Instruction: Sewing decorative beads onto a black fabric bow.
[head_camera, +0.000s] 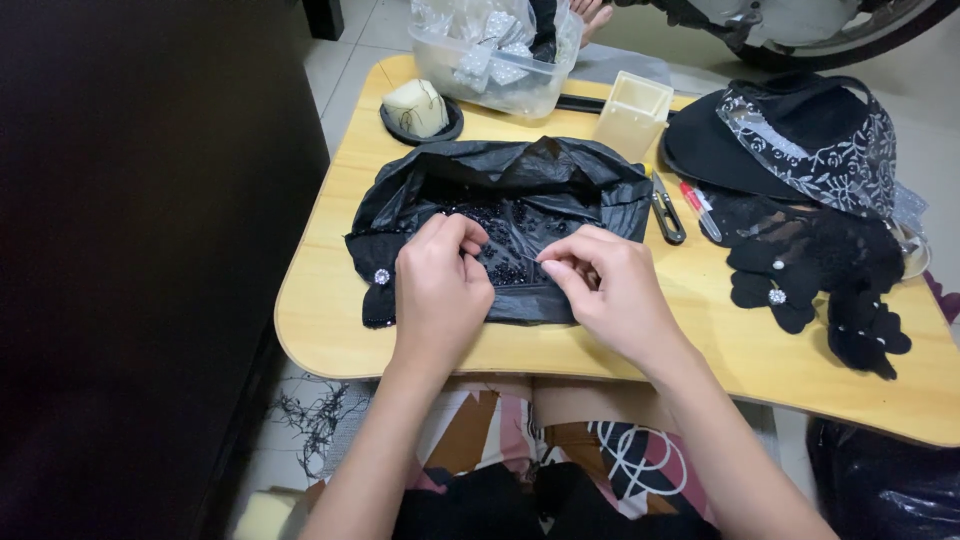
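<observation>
I see both hands over the black plastic bag (510, 195) lying open on the wooden counter (320, 300), its long axis running left to right. The black beads (515, 240) lie in the bag's hollow, just beyond the fingertips. My left hand (440, 285) has its fingers curled together, pinching something too small to tell. My right hand (605, 285) has thumb and forefinger pressed together on what looks like a thin needle (530, 258) pointing left toward the left hand. Both hands are about equally near the beads.

Right of the bag I count one thread snip (666, 215), one red pen (698, 208), one black hat (800, 140), several black fabric flowers (820, 280). Behind the bag: one clear tub (500, 60), one small clear box (632, 112), one pale lump on a dark dish (420, 108).
</observation>
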